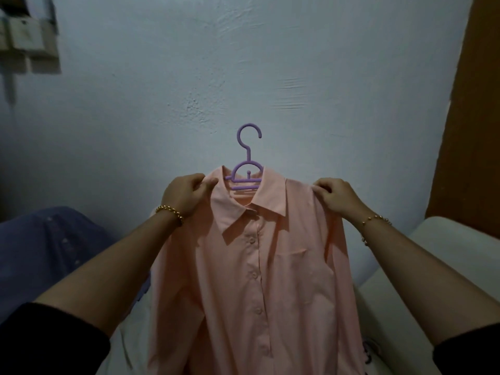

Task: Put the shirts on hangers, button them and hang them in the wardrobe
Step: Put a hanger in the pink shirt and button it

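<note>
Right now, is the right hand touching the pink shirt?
Touching. The head view shows the right hand pinching the pink shirt at its shoulder, with no gap between them.

Arms stretched fwd, forearms bare, L hand (186, 194) pinching shirt (257, 266) at its left-side shoulder, R hand (335, 197) pinching its right-side shoulder, fingers curled, knuckles up
</note>
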